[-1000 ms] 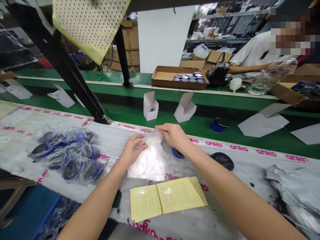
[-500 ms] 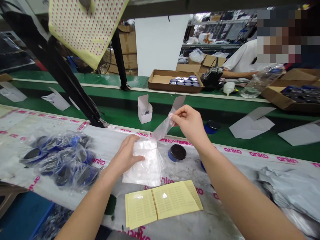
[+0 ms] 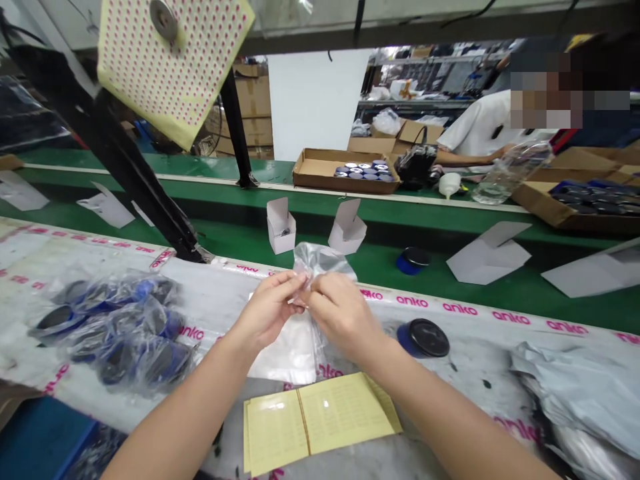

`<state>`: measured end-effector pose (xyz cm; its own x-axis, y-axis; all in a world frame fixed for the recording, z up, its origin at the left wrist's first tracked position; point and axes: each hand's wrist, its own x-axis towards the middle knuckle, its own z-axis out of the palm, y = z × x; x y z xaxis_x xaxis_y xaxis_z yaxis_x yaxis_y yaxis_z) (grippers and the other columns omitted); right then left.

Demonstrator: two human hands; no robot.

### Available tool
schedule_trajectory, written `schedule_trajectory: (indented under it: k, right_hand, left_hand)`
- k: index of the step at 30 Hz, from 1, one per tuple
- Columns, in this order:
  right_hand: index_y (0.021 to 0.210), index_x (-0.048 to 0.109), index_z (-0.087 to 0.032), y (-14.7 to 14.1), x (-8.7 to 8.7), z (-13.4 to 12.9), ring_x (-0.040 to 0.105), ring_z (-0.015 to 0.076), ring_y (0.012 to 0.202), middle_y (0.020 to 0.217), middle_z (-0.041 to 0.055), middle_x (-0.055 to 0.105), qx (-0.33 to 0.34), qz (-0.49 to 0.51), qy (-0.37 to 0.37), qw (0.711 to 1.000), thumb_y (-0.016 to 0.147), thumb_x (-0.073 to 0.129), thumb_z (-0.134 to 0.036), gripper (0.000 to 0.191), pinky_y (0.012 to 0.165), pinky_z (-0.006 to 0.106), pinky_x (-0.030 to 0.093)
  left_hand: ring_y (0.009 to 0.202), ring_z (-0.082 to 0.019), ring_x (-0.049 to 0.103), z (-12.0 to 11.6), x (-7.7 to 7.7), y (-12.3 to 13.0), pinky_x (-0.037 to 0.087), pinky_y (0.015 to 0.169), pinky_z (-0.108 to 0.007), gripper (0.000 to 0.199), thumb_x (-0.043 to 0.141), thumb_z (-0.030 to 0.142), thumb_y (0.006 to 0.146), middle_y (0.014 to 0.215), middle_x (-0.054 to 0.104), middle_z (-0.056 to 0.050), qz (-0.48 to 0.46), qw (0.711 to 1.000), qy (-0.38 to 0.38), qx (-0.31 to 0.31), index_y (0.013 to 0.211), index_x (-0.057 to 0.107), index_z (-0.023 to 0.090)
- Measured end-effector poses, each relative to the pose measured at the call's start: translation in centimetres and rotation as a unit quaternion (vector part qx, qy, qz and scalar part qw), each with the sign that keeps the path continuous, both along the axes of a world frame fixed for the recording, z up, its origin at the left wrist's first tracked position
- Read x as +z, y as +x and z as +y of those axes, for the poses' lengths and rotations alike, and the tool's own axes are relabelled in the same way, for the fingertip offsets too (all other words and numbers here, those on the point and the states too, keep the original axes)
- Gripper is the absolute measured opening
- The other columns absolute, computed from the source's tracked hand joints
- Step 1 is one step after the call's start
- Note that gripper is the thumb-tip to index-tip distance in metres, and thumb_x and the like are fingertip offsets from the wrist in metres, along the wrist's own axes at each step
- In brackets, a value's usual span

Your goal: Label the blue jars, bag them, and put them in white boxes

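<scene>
My left hand and my right hand meet above the work surface, and their fingertips pinch the gathered neck of a transparent plastic bag. White contents fill its lower part, and my hands hide the neck. The bag's loose top sticks up beyond my fingers. Yellow printed label sheets, bound by a thin band, lie just below my wrists. A black-lidded blue round container sits to the right of my right hand.
Bagged round blue-and-black items lie to my left. Grey plastic mailers pile up at right. Beyond the green belt stand small white cartons. A co-worker sits behind a cardboard tray of tins.
My right hand has moved down and left from holding the bag's top up. Both hands now pinch the bag's neck together, and the view has shifted slightly.
</scene>
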<state>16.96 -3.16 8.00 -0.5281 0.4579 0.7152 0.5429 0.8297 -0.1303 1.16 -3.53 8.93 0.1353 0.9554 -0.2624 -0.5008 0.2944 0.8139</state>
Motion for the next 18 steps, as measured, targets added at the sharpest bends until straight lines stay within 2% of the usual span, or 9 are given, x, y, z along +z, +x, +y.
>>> schedule_trajectory:
  k: [3, 5, 8, 10, 12, 15, 18]
  right_hand:
    - [0.078, 0.068, -0.02, 0.3, -0.4, -0.3, 0.053, 0.0199, 0.073, 0.073, 0.0047, 0.061, -0.005, -0.023, -0.031, 0.999, 0.106, 0.045, -0.017, 0.036, 0.07, 0.035, 0.04]
    - [0.079, 0.067, -0.02, 0.4, -0.4, -0.2, 0.056, 0.0194, 0.072, 0.073, 0.0041, 0.063, -0.018, -0.005, -0.093, 0.995, 0.105, 0.054, -0.029, 0.03, 0.07, 0.034, 0.042]
    - [0.095, 0.07, -0.02, 0.1, 0.2, 0.2, 0.063, 0.0201, 0.077, 0.083, 0.0047, 0.069, -0.05, 0.067, -0.211, 0.974, 0.095, 0.071, -0.041, 0.021, 0.071, 0.032, 0.046]
    - [0.097, 0.073, -0.02, -0.1, 0.7, 0.7, 0.065, 0.02, 0.08, 0.086, 0.0043, 0.072, -0.038, 0.112, -0.294, 0.949, 0.091, 0.074, -0.033, 0.013, 0.073, 0.032, 0.048]
    - [0.084, 0.073, -0.021, -0.2, 0.9, 1.2, 0.064, 0.018, 0.076, 0.081, 0.0019, 0.073, -0.002, 0.148, -0.358, 0.922, 0.09, 0.071, -0.023, 0.007, 0.072, 0.031, 0.048]
    - [0.071, 0.068, -0.021, 0.1, 0.7, 1.8, 0.062, 0.0159, 0.067, 0.07, -0.0006, 0.07, 0.006, 0.192, -0.39, 0.9, 0.088, 0.067, -0.023, 0.017, 0.064, 0.028, 0.046]
    - [0.072, 0.065, -0.021, 0.7, 0.4, 2.2, 0.059, 0.0162, 0.065, 0.069, -0.0004, 0.067, -0.031, 0.228, -0.377, 0.897, 0.089, 0.064, -0.028, 0.018, 0.061, 0.029, 0.045]
  left_hand:
    - [0.066, -0.009, 0.059, 0.0, -0.4, -0.6, 0.05, 0.063, -0.022, 0.041, 0.097, 0.036, 0.057, 0.074, 0.064, 0.002, 0.009, 0.999, -0.008, 0.031, 0.076, 0.067, 0.016]
    - [0.066, -0.01, 0.061, 0.1, -0.6, -0.8, 0.05, 0.063, -0.023, 0.042, 0.097, 0.038, 0.057, 0.073, 0.067, 0.002, 0.038, 0.998, 0.008, 0.046, 0.077, 0.067, 0.016]
    - [0.062, -0.009, 0.059, 0.2, -0.8, -0.9, 0.046, 0.06, -0.021, 0.048, 0.099, 0.041, 0.051, 0.067, 0.066, 0.002, 0.076, 0.994, 0.042, 0.066, 0.071, 0.063, 0.016]
    - [0.061, -0.009, 0.059, 0.3, -0.9, -0.9, 0.047, 0.061, -0.022, 0.053, 0.1, 0.045, 0.048, 0.065, 0.066, 0.002, 0.087, 0.993, 0.051, 0.064, 0.067, 0.06, 0.016]
    - [0.059, -0.01, 0.059, 0.2, -1.0, -0.9, 0.049, 0.062, -0.023, 0.056, 0.099, 0.05, 0.048, 0.063, 0.065, 0.003, 0.097, 0.992, 0.053, 0.053, 0.065, 0.058, 0.017]
    - [0.056, -0.011, 0.059, 0.1, -1.3, -1.2, 0.049, 0.061, -0.025, 0.056, 0.099, 0.051, 0.047, 0.057, 0.063, 0.003, 0.119, 0.99, 0.058, 0.042, 0.062, 0.057, 0.017]
    - [0.057, -0.011, 0.058, 0.1, -1.5, -1.7, 0.049, 0.06, -0.024, 0.049, 0.1, 0.04, 0.048, 0.057, 0.063, 0.003, 0.175, 0.982, 0.067, 0.029, 0.061, 0.058, 0.017]
